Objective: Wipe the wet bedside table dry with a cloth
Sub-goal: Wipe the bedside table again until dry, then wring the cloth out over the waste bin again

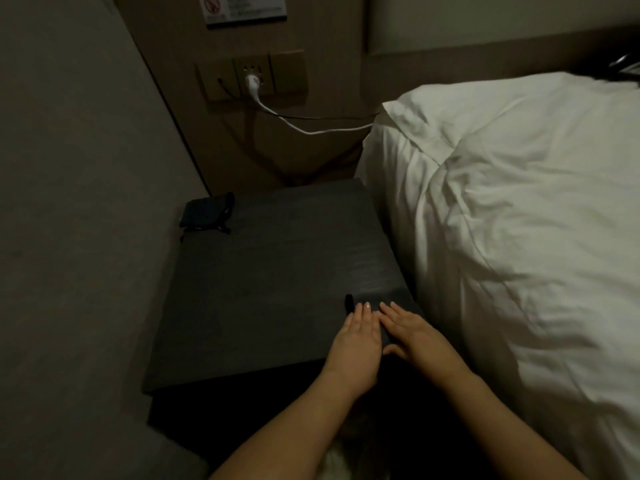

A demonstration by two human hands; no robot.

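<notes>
A dim bedroom seen from above. One dark bedside surface [270,271] fills the centre, with a wall at 9 o'clock and one bed [519,220] under white sheets at 3 o'clock.

Two bare hands lie side by side at the surface's 5 o'clock corner. The left hand [356,341] and the right hand [415,334] both lie flat, fingers straight and together, palms down. Under them lies one dark cloth [388,306], hard to tell from the dark top; a small dark fold of it pokes up just beyond the left fingertips at 12 o'clock. Neither grip is curled: both hands are spread flat, pressing on the cloth rather than clutching it.

One small dark pouch [207,213] sits at the surface's 11 o'clock corner, against the wall, well apart from the hands.

On the wall at 12 o'clock is one socket panel [252,79] with one white plug [252,83] in it. One white cable [311,128] and one thin dark cable run from it toward the bed. One sign [242,8] hangs above the panel, its print too blurred to read.
</notes>
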